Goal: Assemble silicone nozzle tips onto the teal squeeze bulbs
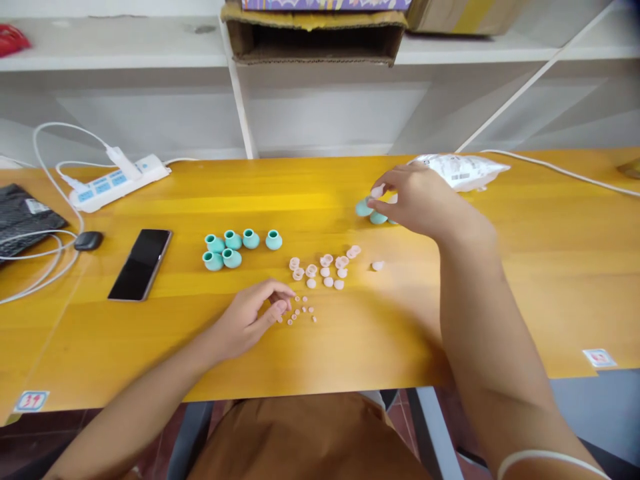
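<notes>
My right hand (417,200) is at the back right, its thumb and fingers closed about the pale pink cap (377,191) of a small teal jar (364,208). Beside it, more teal jars (379,217) stand partly hidden by the hand. My left hand (255,317) rests on the table at front centre, thumb and fingertips curled close together beside tiny pink rings (304,309). Whatever lies in those fingertips is too small to make out. Just behind the rings are several pale pink caps (328,281). To the left stand several open-mouthed teal jars (233,240), uncapped.
A white plastic bag (463,171) lies behind my right hand. One pink cap (377,265) sits apart. At left are a phone (140,265), a power strip (123,183) with white cables, and a dark pouch (27,217). A cardboard box (313,47) sits on the shelf (125,50) above.
</notes>
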The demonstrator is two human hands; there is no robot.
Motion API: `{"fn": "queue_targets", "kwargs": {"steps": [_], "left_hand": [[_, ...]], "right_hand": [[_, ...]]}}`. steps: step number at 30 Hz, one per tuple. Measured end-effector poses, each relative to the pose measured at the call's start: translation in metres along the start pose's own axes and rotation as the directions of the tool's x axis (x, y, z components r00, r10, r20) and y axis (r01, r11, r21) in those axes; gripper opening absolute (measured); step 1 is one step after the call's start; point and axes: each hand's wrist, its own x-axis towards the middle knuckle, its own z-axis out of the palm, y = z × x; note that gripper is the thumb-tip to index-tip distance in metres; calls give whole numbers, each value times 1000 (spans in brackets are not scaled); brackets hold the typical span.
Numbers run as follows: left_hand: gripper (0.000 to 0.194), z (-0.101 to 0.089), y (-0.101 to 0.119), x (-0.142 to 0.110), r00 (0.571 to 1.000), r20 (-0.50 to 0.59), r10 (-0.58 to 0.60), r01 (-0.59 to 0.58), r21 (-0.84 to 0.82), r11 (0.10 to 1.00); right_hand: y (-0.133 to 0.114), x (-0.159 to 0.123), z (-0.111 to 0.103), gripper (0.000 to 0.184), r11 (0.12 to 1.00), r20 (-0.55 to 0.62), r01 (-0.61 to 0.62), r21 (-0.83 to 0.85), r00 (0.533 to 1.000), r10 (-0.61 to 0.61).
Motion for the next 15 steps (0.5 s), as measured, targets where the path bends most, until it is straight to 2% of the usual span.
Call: {"fn": "queue_targets", "kwargs": {"steps": [5, 8, 15], "left_hand": [[18, 0, 4, 0, 1000, 5, 27, -27, 126, 992], [18, -1, 4, 0, 999, -3, 33, -32, 147, 989], [17, -2, 2, 0, 999, 12, 32, -33, 154, 987]], "right_hand": [[15, 3, 5, 14, 997, 22, 43, -56, 999, -42], [15, 3, 9, 14, 996, 49, -4, -88, 999, 9], [2, 8, 12, 20, 976, 206, -96, -195, 969, 136]]}}
